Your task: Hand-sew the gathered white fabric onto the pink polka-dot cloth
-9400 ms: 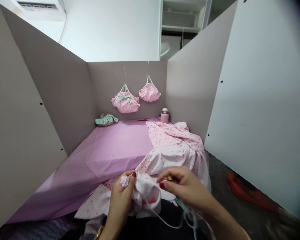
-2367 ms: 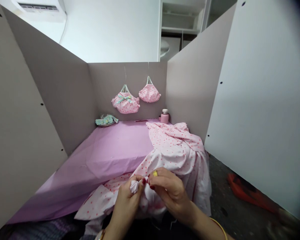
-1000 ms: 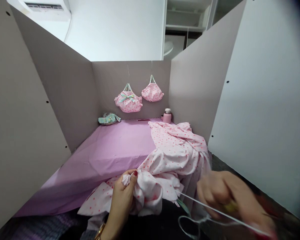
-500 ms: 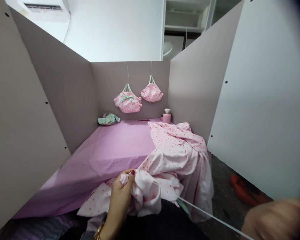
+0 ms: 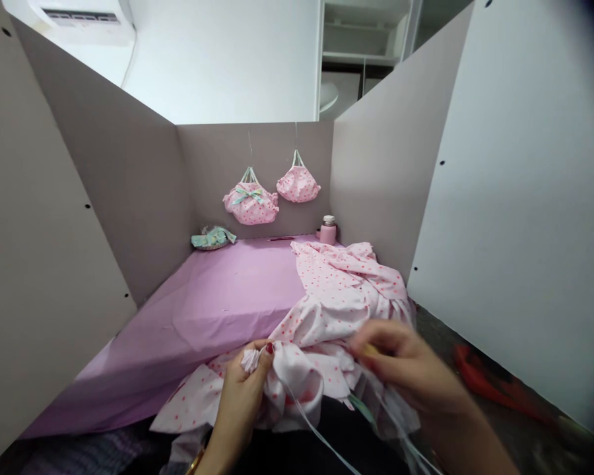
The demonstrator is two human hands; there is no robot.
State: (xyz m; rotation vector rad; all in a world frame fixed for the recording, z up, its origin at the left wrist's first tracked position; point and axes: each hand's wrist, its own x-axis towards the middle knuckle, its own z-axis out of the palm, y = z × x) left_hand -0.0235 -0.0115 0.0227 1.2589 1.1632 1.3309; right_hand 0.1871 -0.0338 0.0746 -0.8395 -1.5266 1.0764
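Note:
My left hand (image 5: 245,382) pinches a gathered, bunched edge of the pink dotted fabric (image 5: 327,316) between thumb and fingers. From this grip a white thread (image 5: 304,415) hangs down to the lower right. My right hand (image 5: 396,359) is blurred over the fabric's right side, its fingers pinched together. Something small and yellowish shows at those fingertips, too smeared to name. More pale strands trail below this hand. The fabric spreads over the right part of the purple cloth (image 5: 242,277) and hangs down over its front edge.
Grey panels (image 5: 113,152) enclose the left, back and right. Two small pink dotted garments (image 5: 251,203) hang at the back. A pink bottle (image 5: 328,232) stands at the back right, and a green patterned cloth bundle (image 5: 212,237) lies back left. Something red (image 5: 495,382) is on the floor.
My right hand has come from the lower right corner up and inward to near the fabric. The thread, taut before, now hangs slack. My left hand keeps its pinch, almost unmoved.

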